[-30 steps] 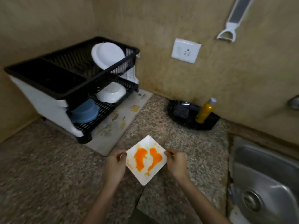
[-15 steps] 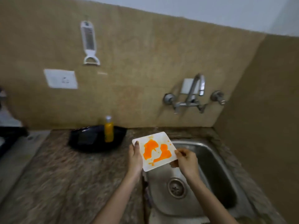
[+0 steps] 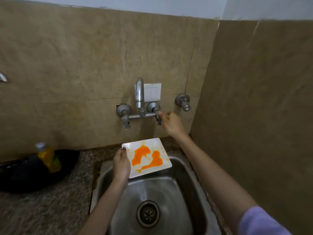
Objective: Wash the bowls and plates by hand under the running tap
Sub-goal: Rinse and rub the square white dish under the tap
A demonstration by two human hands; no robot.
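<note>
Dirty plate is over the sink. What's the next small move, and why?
Probably close the right hand on the tap handle and turn it: no water shows at the spout, and the left hand holds the orange-smeared plate over the sink.

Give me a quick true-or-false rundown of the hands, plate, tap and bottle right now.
The left hand holds the plate by its edge. True.
Water runs from the tap. False: no stream shows.
The plate is clean. False: orange smears cover it.
The right hand reaches toward the tap's right handle. True.
The yellow bottle lies on the plate. False: it sits in the black tray on the counter.
</note>
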